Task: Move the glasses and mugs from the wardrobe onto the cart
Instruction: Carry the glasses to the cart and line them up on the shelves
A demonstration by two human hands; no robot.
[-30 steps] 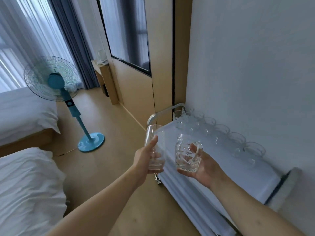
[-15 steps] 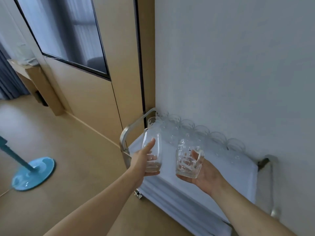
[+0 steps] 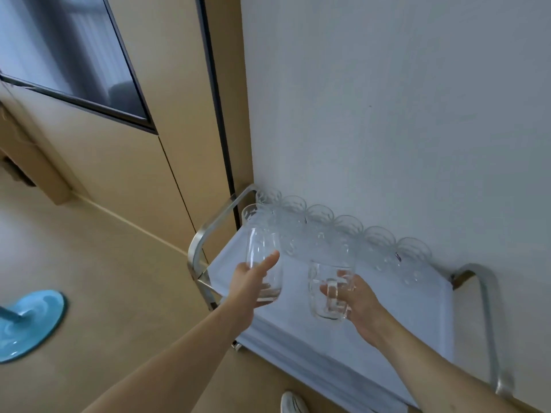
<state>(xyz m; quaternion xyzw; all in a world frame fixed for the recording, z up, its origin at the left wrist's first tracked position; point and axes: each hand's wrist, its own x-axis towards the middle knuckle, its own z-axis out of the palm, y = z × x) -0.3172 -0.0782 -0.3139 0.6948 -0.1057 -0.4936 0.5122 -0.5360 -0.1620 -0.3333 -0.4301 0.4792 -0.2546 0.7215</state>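
The left hand (image 3: 249, 283) hides the lower side of a smooth glass (image 3: 263, 263). The row of glasses (image 3: 351, 234) by the wall blurs together. The blue fan base (image 3: 28, 323) and a white shoe (image 3: 293, 403) are cut off by the edges.

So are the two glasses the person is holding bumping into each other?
Apart. The head view shows white cart cloth between the smooth glass and the mug.
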